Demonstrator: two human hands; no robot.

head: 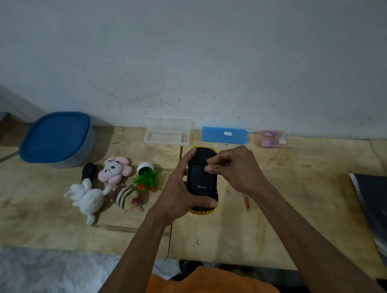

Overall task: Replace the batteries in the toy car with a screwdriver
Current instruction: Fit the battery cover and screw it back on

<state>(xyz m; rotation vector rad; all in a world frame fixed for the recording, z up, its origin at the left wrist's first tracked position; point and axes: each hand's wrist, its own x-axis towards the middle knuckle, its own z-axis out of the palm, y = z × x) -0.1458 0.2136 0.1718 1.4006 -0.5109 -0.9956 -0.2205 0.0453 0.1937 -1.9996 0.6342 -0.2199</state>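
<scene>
A yellow toy car is turned upside down, its black underside facing me, held just above the wooden table. My left hand grips the car from its left side, thumb across the near end. My right hand hovers over the far half of the underside with its fingers curled and fingertips pinched together on the black panel; what they pinch is too small to see. A red-handled screwdriver lies on the table just right of the car.
Along the wall stand an open clear plastic case, a blue case and a pink case. Left of the car lie plush toys and a tipped small potted plant. A blue-lidded container sits far left, a dark sheet far right.
</scene>
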